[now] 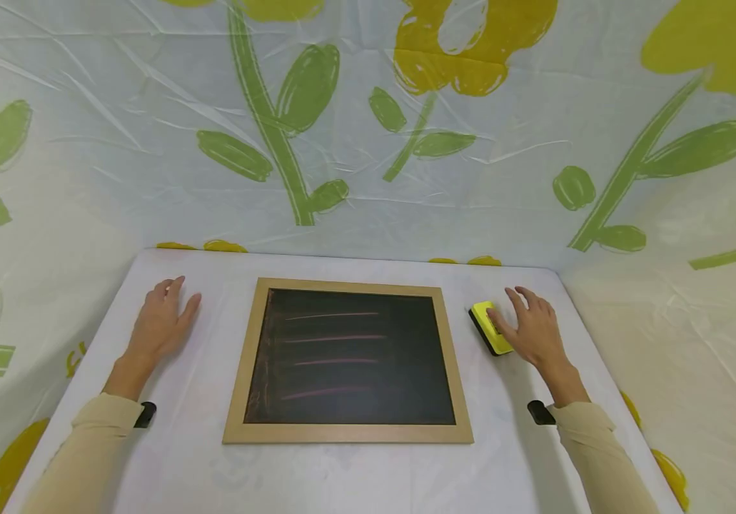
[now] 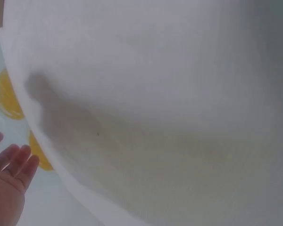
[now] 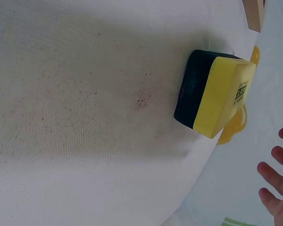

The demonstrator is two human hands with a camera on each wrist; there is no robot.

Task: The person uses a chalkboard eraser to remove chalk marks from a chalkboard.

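Note:
A wood-framed chalkboard [image 1: 351,357] lies on the white table, with several pink chalk lines across its dark surface. To its right is a yellow and black chalkboard eraser [image 1: 488,328], black felt side down. My right hand [image 1: 533,332] hovers over that eraser with fingers spread, overlapping its edge in the head view. The right wrist view has the eraser [image 3: 217,94] standing apart from the fingertips [image 3: 269,172]. Left of the board, my left hand [image 1: 158,321] is held with relaxed fingers and nothing in it; the left wrist view catches part of this hand [image 2: 9,183].
The table [image 1: 342,478] is covered in white cloth, with reddish dust specks [image 3: 141,101] near the eraser. A flower-patterned curtain [image 1: 368,214] rises behind the table and along both sides. Dark wrist bands [image 1: 145,415] sit at both cuffs.

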